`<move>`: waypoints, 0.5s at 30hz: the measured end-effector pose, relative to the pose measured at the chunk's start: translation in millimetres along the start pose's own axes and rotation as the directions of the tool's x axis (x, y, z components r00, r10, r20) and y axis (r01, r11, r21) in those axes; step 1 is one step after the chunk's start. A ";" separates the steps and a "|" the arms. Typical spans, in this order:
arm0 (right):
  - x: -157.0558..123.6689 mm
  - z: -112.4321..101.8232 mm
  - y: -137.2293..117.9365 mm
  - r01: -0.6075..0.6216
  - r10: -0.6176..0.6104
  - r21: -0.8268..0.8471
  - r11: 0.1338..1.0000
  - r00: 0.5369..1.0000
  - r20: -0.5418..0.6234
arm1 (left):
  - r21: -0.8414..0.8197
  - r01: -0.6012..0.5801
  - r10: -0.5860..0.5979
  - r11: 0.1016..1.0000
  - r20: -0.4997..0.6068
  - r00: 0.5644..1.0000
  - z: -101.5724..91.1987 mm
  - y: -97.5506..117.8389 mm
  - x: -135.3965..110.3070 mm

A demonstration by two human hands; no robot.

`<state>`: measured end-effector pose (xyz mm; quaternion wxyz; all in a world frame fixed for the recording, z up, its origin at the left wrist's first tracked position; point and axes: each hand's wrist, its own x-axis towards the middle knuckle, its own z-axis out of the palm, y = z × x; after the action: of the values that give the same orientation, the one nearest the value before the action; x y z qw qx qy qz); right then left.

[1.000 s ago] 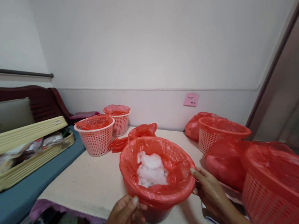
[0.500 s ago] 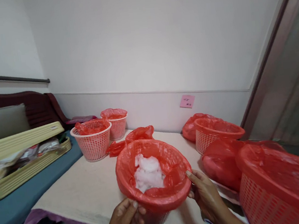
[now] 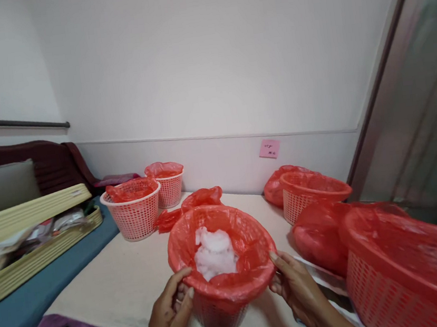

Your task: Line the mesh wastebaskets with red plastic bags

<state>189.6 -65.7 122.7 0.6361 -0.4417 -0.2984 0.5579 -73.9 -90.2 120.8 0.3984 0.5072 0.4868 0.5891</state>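
A perforated plastic basket (image 3: 221, 311) stands in front of me, with a red plastic bag (image 3: 253, 286) lining it and folded over its rim. White fluffy stuffing (image 3: 215, 254) lies inside the bag. My left hand (image 3: 170, 307) is closed at the near left of the rim, fingertips on the folded bag edge. On the right side, my right hand (image 3: 293, 284) pinches the bag edge at the rim between thumb and fingers. Behind the basket lies a loose crumpled red bag (image 3: 202, 197).
Two pale pink baskets (image 3: 135, 218) with red liners stand at the back left. To the right are a large red-lined basket (image 3: 396, 279), a smaller one (image 3: 300, 196) and a bulging red bag (image 3: 319, 238). An open yellow case (image 3: 38, 254) lies at the left. A pink note (image 3: 269, 149) is on the wall.
My left hand has moved up and left along the rim, its fingers now on the folded bag edge. My right hand stays at the right rim. The view has shifted slightly.
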 end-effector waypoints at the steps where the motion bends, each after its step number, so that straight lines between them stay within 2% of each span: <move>1: -2.6 -1.7 0.1 -0.020 0.020 0.001 1.000 1.000 0.014 | -0.010 0.019 -0.019 1.000 0.023 1.000 -0.7 -3.5 1.2; 4: -12.2 -9.0 3.0 -0.066 0.065 0.015 0.998 0.996 0.062 | -0.048 0.082 -0.078 0.995 0.084 0.993 -11.1 -14.8 4.7; 8: -25.2 -21.0 14.8 -0.134 0.133 0.007 0.991 0.987 0.093 | -0.136 0.105 -0.113 0.985 -0.059 0.992 -21.3 -21.7 2.2; 9: -27.4 -24.1 19.5 -0.150 0.150 -0.005 0.989 0.985 0.086 | -0.138 0.127 -0.136 0.982 -0.064 0.989 -20.1 -20.8 0.0; 11: -30.1 -30.7 31.4 -0.174 0.176 -0.043 0.984 0.983 0.058 | -0.140 0.202 -0.203 0.969 0.004 0.979 -12.7 -15.5 -5.5; 13: -31.0 -38.4 48.3 -0.191 0.196 -0.098 0.977 0.980 0.040 | -0.180 0.292 -0.277 0.939 0.104 0.955 -0.1 -7.1 -10.3; 15: -31.6 -47.6 71.6 -0.195 0.202 -0.147 0.970 0.979 0.033 | -0.258 0.383 -0.355 0.887 0.148 0.923 13.8 1.6 -12.6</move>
<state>192.9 -108.3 41.7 0.5366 -0.5004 -0.3069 0.6062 -58.2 -100.3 119.9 0.5942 0.3714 0.4656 0.5406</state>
